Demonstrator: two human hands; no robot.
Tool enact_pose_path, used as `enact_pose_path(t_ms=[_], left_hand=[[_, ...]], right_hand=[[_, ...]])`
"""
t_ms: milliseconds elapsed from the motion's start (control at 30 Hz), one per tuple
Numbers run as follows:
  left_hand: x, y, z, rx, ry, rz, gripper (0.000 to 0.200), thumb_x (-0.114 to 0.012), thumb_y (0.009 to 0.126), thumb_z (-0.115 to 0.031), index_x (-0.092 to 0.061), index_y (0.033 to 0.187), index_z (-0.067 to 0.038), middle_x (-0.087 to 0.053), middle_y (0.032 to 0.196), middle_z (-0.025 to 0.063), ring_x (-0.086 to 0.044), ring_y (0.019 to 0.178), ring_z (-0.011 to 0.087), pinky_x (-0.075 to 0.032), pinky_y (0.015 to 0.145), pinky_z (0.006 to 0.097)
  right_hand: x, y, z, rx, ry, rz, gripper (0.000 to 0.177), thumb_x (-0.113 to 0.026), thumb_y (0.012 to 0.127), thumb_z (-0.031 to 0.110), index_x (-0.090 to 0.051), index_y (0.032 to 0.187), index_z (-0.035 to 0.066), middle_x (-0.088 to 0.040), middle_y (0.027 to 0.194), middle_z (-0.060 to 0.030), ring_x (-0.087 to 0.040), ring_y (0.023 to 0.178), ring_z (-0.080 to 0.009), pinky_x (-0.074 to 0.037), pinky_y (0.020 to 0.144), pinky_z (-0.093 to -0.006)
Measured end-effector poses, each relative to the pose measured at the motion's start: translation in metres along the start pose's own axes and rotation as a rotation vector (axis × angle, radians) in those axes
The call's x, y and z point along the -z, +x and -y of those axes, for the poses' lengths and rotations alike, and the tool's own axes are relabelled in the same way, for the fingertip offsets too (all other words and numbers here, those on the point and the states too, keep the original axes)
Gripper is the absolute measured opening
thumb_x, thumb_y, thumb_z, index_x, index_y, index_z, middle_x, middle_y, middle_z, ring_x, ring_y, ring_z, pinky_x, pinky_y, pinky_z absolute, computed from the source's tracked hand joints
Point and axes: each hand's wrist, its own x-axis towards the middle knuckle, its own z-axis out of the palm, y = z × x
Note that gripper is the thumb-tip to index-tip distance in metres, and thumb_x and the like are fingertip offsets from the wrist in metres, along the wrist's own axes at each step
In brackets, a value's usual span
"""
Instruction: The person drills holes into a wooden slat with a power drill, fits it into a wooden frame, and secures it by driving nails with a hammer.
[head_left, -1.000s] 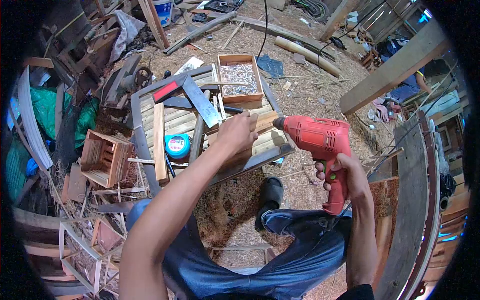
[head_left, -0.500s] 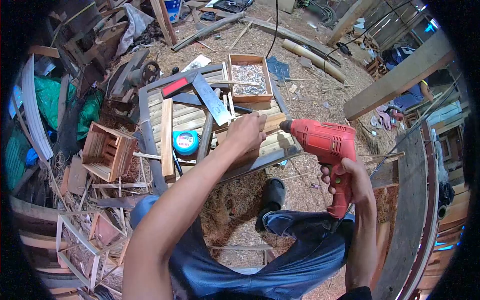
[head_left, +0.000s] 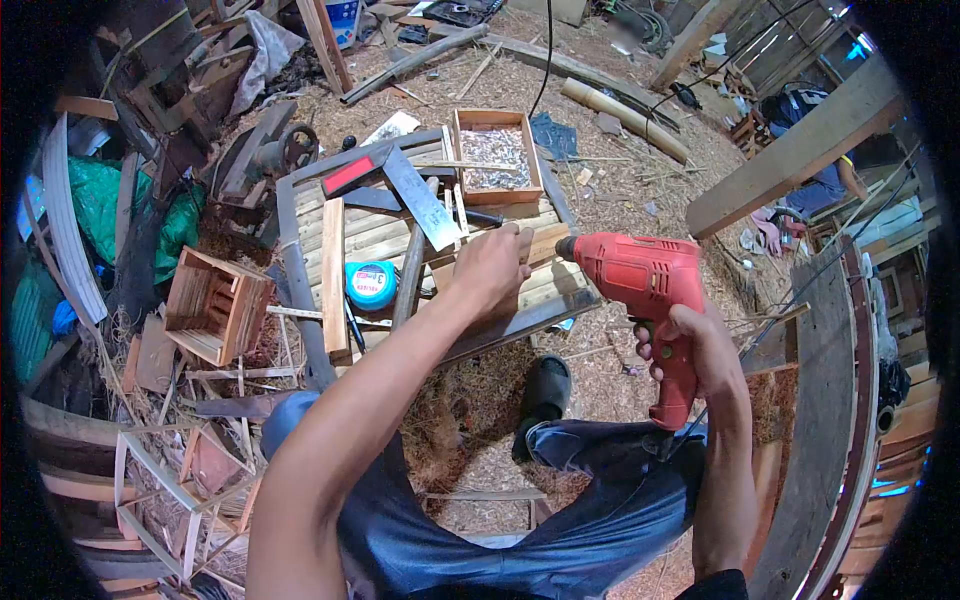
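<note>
My right hand (head_left: 700, 345) is wrapped around the handle of a red power drill (head_left: 640, 270). The drill's chuck points left, close to the end of a small wooden block (head_left: 545, 243); whether a bit touches the wood I cannot make out. Curled over that block, my left hand (head_left: 492, 262) presses it on a slatted low table (head_left: 310, 235). Just beyond my left hand lie a try square (head_left: 422, 200) with a red-marked stock and a hammer, its wooden handle (head_left: 411, 265) running toward me. A blue tape measure (head_left: 371, 286) sits left of the handle.
A wooden box of nails or screws (head_left: 497, 150) stands at the table's back. A wooden strip (head_left: 334, 270) lies at its left. A wooden crate (head_left: 215, 305) is on the floor left, a thick beam (head_left: 790, 155) slants at right, and another person (head_left: 825, 190) is partly visible behind it.
The drill in my right hand has shifted slightly left, bringing its chuck closer to the wooden block. My left hand stays in place on the block.
</note>
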Motion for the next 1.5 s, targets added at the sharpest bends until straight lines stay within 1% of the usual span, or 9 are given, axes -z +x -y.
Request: enact_pose_path(t_ms=[300,333,433,767,967,1100,1167,1333,1500], left_hand=[[0.007,-0.003,-0.003,-0.1,-0.009,-0.011,0.028,-0.069,0.075,-0.016,-0.057,0.098,-0.005,-0.061,0.095,0.0171,-0.062,0.088,0.0378,-0.051,0.074,0.0468],[0.003,-0.001,0.002,-0.136,-0.031,-0.028,0.045,-0.072,0.074,-0.02,-0.055,0.113,-0.009,-0.059,0.095,0.016,-0.06,0.09,0.0395,-0.05,0.075,0.0489],[0.008,0.001,-0.002,-0.123,0.021,0.033,0.044,-0.072,0.073,-0.018,-0.056,0.114,-0.009,-0.058,0.097,0.0158,-0.06,0.089,0.0391,-0.05,0.075,0.0481],[0.097,-0.027,-0.033,-0.173,0.164,-0.441,0.049,-0.068,0.075,-0.013,-0.052,0.122,-0.011,-0.058,0.099,0.0126,-0.062,0.083,0.0359,-0.051,0.065,0.0465],[0.115,-0.059,-0.005,-0.115,0.189,-0.429,0.046,-0.068,0.079,-0.019,-0.052,0.122,-0.011,-0.058,0.096,0.0132,-0.062,0.073,0.0373,-0.05,0.061,0.0475],[0.121,-0.076,0.012,-0.04,0.218,-0.377,0.047,-0.066,0.079,-0.02,-0.051,0.122,-0.009,-0.056,0.094,0.0132,-0.062,0.079,0.0347,-0.051,0.065,0.046],[0.128,-0.082,0.022,-0.073,0.23,-0.409,0.042,-0.066,0.08,-0.021,-0.053,0.118,-0.009,-0.056,0.092,0.0137,-0.062,0.079,0.0348,-0.051,0.064,0.046],[0.139,-0.081,0.06,0.228,0.339,-0.227,0.048,-0.069,0.077,-0.022,-0.055,0.123,-0.015,-0.059,0.103,0.0113,-0.063,0.087,0.0341,-0.05,0.07,0.0474],[0.171,-0.087,0.072,0.083,0.146,-0.374,0.053,-0.072,0.074,-0.033,-0.059,0.123,-0.017,-0.062,0.105,0.0139,-0.062,0.092,0.0366,-0.05,0.079,0.0442]], right_hand=[[-0.004,0.005,-0.004,0.053,0.014,-0.003,0.033,-0.053,0.068,0.01,-0.051,0.1,0.002,-0.055,0.07,-0.0065,-0.054,0.054,-0.0143,-0.048,0.046,-0.0293],[-0.006,0.007,-0.005,0.075,-0.043,-0.009,0.037,-0.052,0.067,0.013,-0.052,0.102,0.002,-0.055,0.071,-0.0062,-0.055,0.056,-0.0139,-0.047,0.045,-0.0278],[-0.011,-0.003,-0.001,0.147,-0.101,-0.059,0.042,-0.051,0.064,0.015,-0.053,0.104,0.001,-0.055,0.072,-0.0062,-0.055,0.057,-0.014,-0.046,0.043,-0.0267],[-0.024,-0.022,-0.009,0.533,0.106,-0.039,0.039,-0.05,0.059,0.011,-0.053,0.095,-0.002,-0.055,0.07,-0.0091,-0.056,0.056,-0.0168,-0.048,0.043,-0.0299],[-0.053,-0.016,-0.018,0.612,0.051,0.004,0.038,-0.051,0.061,0.009,-0.052,0.098,0.0,-0.055,0.069,-0.0079,-0.054,0.051,-0.0165,-0.048,0.043,-0.0304],[-0.08,-0.012,-0.021,0.653,-0.003,0.023,0.033,-0.052,0.064,0.008,-0.05,0.096,0.0,-0.056,0.07,-0.0064,-0.055,0.054,-0.0149,-0.047,0.047,-0.0288],[-0.084,-0.014,-0.014,0.532,0.022,0.147,0.048,-0.058,0.065,0.008,-0.052,0.113,0.001,-0.059,0.083,-0.0059,-0.057,0.069,-0.0139,-0.048,0.061,-0.028],[-0.083,-0.022,-0.006,0.46,0.056,0.209,0.051,-0.056,0.064,0.012,-0.052,0.114,0.0,-0.059,0.083,-0.0066,-0.057,0.066,-0.0148,-0.048,0.058,-0.0275],[-0.082,-0.03,-0.002,0.536,0.108,0.146,0.052,-0.051,0.055,0.015,-0.051,0.103,-0.004,-0.057,0.072,-0.0117,-0.054,0.05,-0.0179,-0.047,0.042,-0.0291]])
